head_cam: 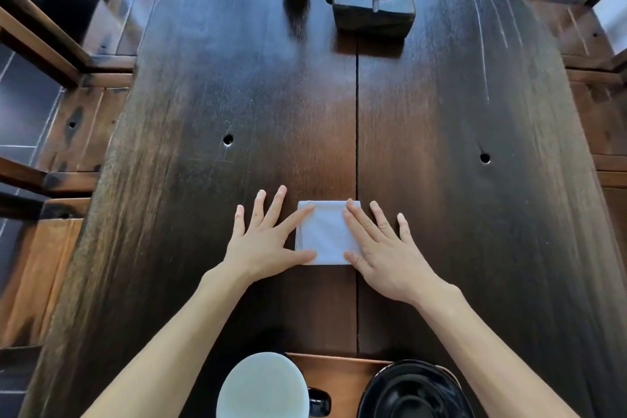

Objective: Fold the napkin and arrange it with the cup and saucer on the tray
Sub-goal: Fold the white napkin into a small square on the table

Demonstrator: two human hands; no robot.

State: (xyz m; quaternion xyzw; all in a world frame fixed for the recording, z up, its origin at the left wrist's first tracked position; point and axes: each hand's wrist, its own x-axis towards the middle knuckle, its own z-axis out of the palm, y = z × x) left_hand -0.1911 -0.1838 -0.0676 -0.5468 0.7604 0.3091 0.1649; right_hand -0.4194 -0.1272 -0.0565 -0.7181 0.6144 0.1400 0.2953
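now the napkin (324, 234) lies folded on the tabletop (441, 146), soft and light. my left hand (268, 241) and right hand (383, 248) press it flat, fingers (359, 224) spread, gripping nothing. i'd pinch its near edge.

two bare forearms enter from the lower edge, no sleeves showing. left hand (268, 241) and right hand (386, 248) wear no rings, watch or gloves; fingernails short, unpainted.

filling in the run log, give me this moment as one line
stage: pressing fold | napkin: small folded square on table | left hand, right hand: flat on its sides | cup, saucer: near edge
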